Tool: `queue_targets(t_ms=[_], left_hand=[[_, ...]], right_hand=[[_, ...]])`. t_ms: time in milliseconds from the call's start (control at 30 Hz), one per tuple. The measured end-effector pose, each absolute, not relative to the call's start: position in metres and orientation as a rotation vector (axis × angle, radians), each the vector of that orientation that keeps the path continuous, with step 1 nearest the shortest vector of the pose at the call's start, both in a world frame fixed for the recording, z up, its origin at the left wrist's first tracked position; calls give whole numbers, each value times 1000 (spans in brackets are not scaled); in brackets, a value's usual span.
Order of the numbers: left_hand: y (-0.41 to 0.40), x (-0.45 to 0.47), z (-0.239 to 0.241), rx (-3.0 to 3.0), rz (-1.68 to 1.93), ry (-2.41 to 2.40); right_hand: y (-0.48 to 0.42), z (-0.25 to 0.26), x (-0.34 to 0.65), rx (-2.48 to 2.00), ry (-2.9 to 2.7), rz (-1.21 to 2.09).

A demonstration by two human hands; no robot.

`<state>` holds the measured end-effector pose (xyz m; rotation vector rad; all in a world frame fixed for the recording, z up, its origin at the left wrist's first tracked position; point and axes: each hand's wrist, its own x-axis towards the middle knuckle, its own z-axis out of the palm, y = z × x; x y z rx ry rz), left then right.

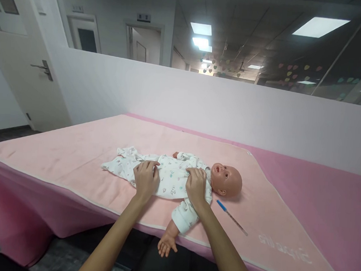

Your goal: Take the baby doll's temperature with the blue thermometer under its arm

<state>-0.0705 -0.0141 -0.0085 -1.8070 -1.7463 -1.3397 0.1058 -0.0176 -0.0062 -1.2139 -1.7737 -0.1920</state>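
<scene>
A baby doll (pixel 226 181) lies on its back across the pink mat, its head to the right. It wears a white patterned romper (pixel 172 179), and the empty-looking legs of the garment spread out to the left. My left hand (pixel 147 178) rests on the romper near the doll's lower body, fingers curled onto the cloth. At the chest, close to the neck, my right hand (pixel 196 186) also has its fingers bent closed on the fabric. One doll arm hangs over the table's near edge, below my right wrist. A thin thermometer-like stick (pixel 232 218) with a blue end lies beside the head.
The pale pink mat (pixel 81 148) covers a table with a darker pink cloth (pixel 330 191). Behind it stands a white half wall (pixel 217 105) with glass above. A door (pixel 32 55) is at the left. The table's near edge is just before me.
</scene>
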Motion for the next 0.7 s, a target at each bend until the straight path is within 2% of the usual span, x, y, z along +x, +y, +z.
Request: queue_targets(t_ms=[700], left_hand=[[-14, -70, -8, -1841, -1367, -1733]], right_hand=[[-13, -8, 106, -1222, -1778, -217]])
